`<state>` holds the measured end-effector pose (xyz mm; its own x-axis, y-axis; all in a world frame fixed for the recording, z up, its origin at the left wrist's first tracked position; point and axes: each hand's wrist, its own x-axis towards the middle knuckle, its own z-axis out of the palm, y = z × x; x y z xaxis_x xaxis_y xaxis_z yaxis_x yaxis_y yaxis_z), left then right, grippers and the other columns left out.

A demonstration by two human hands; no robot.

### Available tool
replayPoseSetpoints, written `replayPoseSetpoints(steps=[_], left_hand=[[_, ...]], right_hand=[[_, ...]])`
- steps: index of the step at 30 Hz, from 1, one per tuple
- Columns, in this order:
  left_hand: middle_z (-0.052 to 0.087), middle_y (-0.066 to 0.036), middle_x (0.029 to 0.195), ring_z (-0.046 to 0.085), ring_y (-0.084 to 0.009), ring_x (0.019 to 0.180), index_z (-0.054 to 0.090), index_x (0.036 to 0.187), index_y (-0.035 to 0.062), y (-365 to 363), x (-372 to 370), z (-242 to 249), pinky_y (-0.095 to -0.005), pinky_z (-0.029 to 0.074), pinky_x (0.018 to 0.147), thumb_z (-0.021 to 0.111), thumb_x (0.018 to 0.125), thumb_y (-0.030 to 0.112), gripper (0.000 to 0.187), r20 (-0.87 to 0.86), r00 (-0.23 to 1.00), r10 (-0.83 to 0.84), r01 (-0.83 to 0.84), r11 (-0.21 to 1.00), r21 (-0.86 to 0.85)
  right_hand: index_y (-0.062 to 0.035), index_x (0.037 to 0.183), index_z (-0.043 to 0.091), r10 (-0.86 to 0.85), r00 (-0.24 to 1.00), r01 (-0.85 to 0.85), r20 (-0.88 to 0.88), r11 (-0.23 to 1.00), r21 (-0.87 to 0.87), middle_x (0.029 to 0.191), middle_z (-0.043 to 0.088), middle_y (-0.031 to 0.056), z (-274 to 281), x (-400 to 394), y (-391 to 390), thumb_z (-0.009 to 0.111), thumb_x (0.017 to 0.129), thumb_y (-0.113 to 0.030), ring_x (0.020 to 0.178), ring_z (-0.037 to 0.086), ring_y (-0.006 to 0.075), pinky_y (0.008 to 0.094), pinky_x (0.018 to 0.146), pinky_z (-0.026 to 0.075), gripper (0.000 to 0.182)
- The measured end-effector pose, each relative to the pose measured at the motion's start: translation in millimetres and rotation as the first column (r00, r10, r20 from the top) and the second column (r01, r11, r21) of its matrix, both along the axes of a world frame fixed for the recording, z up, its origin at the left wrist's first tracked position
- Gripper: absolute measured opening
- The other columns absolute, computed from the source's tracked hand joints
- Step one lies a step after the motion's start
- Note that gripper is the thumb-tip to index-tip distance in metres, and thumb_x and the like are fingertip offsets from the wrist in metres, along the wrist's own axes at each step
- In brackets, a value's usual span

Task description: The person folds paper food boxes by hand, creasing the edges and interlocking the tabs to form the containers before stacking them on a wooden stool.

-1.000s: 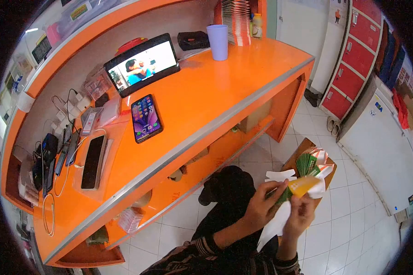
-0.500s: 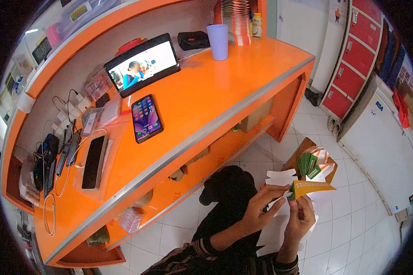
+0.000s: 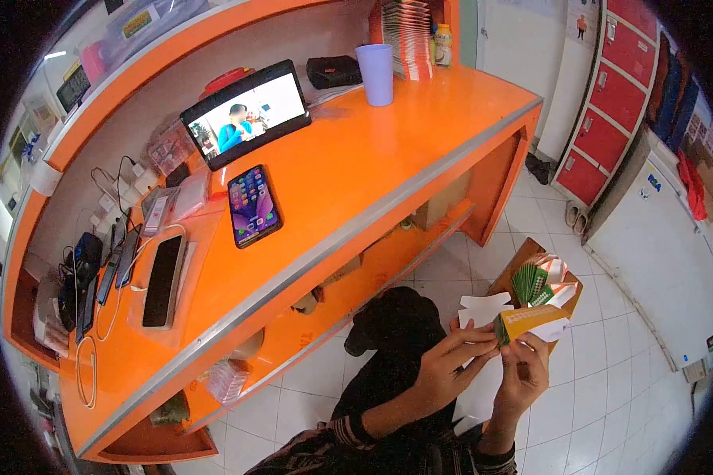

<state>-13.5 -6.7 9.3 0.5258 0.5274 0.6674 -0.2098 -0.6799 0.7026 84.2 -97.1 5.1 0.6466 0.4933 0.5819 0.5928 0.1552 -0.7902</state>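
Note:
Between both hands, low on the right of the view, is a folded yellow-and-green card (image 3: 531, 322) with white showing at its right end. My left hand (image 3: 451, 364) pinches its left, green end with the fingertips. My right hand (image 3: 524, 374) grips its lower edge between thumb and fingers. Just behind the card a white flat cut-out sheet (image 3: 485, 306) shows, partly covered. Beyond it, fanned green-and-white folded cards (image 3: 531, 281) lie on a brown board (image 3: 523, 257).
On the orange counter (image 3: 388, 150) to the left are a tablet (image 3: 249, 115) playing video, a lit phone (image 3: 253, 207), a dark-screened phone (image 3: 164, 281), cables and a purple cup (image 3: 375, 75). Red lockers (image 3: 614, 95) and a white fridge-like cabinet (image 3: 650, 229) stand at right.
The yellow card has turned and opened out a little, showing more of its face and a white part at right. Both hands shifted slightly with it. The tablet picture changed.

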Motion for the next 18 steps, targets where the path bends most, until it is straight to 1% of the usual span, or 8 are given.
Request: replayPoseSetpoints(steps=[4,6,8,10,12,14,16,18], left_hand=[[0.057,-0.014,0.104,0.056,-0.0293,0.110,0.058,0.093,-0.0014,-3,10,-1,-0.0364,0.049,0.087,0.067,0.076,-0.003,0.019,0.036,0.991,0.130,-0.131,0.990,0.046],[0.062,-0.013,0.090,0.060,-0.0281,0.084,0.061,0.084,0.0036,1,15,-9,-0.0351,0.048,0.075,0.069,0.075,0.003,0.011,0.160,0.945,0.286,-0.276,0.958,-0.081],[0.061,-0.013,0.087,0.059,-0.0268,0.079,0.059,0.082,0.0032,6,13,-13,-0.0333,0.047,0.072,0.066,0.075,0.001,0.010,0.124,0.946,0.299,-0.286,0.952,-0.111],[0.061,-0.012,0.088,0.058,-0.0249,0.077,0.058,0.083,0.0022,13,9,-10,-0.0327,0.047,0.071,0.065,0.076,0.000,0.011,0.100,0.919,0.382,-0.349,0.904,-0.246],[0.059,-0.011,0.083,0.057,-0.0223,0.075,0.057,0.083,0.0015,21,6,-6,-0.0314,0.046,0.070,0.066,0.076,0.001,0.012,0.130,0.913,0.387,-0.359,0.913,-0.194],[0.055,-0.010,0.080,0.055,-0.0218,0.073,0.055,0.085,0.0017,24,6,-5,-0.0317,0.046,0.069,0.067,0.075,0.002,0.016,0.166,0.973,0.160,-0.034,0.813,-0.581],[0.055,-0.011,0.086,0.057,-0.0166,0.072,0.051,0.083,0.0016,28,7,-7,-0.0265,0.047,0.063,0.069,0.077,0.005,0.019,0.042,0.963,0.266,-0.229,0.890,-0.394],[0.055,-0.012,0.091,0.058,-0.0114,0.072,0.048,0.082,0.0015,28,5,-9,-0.0214,0.048,0.056,0.070,0.079,0.008,0.024,-0.059,0.918,0.392,-0.396,0.903,-0.167]], right_hand=[[0.0054,0.096,0.060,0.061,0.998,-0.061,-0.001,0.995,-0.074,0.107,0.057,0.0156,10,-5,1,0.056,0.083,0.004,0.097,0.056,0.0219,0.0301,0.082,0.047,0.014],[0.0049,0.096,0.061,0.231,0.928,-0.258,-0.291,0.964,-0.057,0.109,0.057,0.0167,10,-11,-1,0.056,0.083,0.003,0.096,0.058,0.0240,0.0324,0.084,0.046,0.014],[0.0036,0.100,0.059,-0.051,0.964,0.076,0.260,0.993,-0.086,0.109,0.057,0.0169,1,-4,-8,0.058,0.081,0.003,0.096,0.058,0.0241,0.0341,0.087,0.044,0.019],[0.0026,0.104,0.057,-0.377,0.907,0.355,0.185,0.924,0.144,0.112,0.056,0.0171,4,-5,-7,0.059,0.081,0.001,0.100,0.056,0.0235,0.0329,0.088,0.043,0.023],[0.0028,0.106,0.056,-0.390,0.912,0.383,0.124,0.920,0.076,0.114,0.056,0.0175,24,1,1,0.058,0.083,0.000,0.102,0.055,0.0246,0.0332,0.089,0.042,0.023],[0.0029,0.107,0.055,-0.406,0.911,0.406,0.069,0.914,0.015,0.116,0.055,0.0178,25,9,-1,0.056,0.084,0.000,0.104,0.054,0.0257,0.0334,0.090,0.041,0.024],[0.0040,0.108,0.054,-0.118,0.991,0.128,0.061,0.970,-0.205,0.117,0.054,0.0185,8,18,-13,0.052,0.087,-0.002,0.106,0.053,0.0284,0.0357,0.091,0.041,0.022],[0.0040,0.110,0.054,-0.158,0.979,0.180,0.130,0.966,-0.185,0.117,0.053,0.0198,10,13,-7,0.049,0.089,-0.003,0.108,0.052,0.0284,0.0366,0.091,0.041,0.022]])
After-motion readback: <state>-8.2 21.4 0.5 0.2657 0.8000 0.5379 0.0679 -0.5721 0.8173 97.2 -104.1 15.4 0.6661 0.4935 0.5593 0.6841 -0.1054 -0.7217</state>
